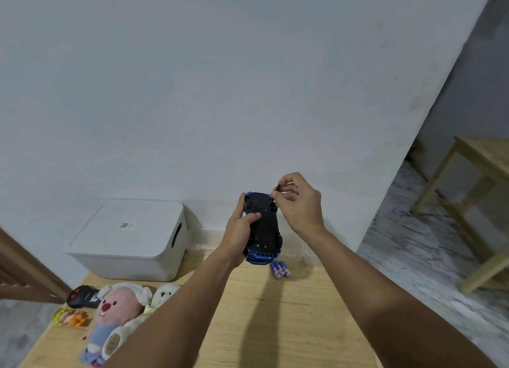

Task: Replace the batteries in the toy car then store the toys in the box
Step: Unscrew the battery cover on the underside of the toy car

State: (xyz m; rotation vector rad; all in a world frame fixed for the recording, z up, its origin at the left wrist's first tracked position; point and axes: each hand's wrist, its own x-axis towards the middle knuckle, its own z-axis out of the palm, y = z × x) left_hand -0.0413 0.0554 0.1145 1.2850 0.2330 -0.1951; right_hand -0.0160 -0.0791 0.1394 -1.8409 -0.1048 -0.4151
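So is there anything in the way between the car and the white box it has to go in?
Yes. The white box has its lid on, so the toy car, held up by the left hand, cannot go in yet. Nothing else visible stands between them.

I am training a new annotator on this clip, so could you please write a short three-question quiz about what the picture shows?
1. True or false: the toy car is held belly-up above the table.
2. Which hand pinches a small dark piece near the car's far end? A) left B) right C) neither
3. Fill in: the purple batteries lie on the table, just ____ the raised car in the picture.

Key
1. True: the left hand holds the car with its dark underside facing the camera.
2. B: the right hand has the piece in a fingertip grip.
3. Below. The white box with its lid on sits to the left, with the plush toys nearer the camera.
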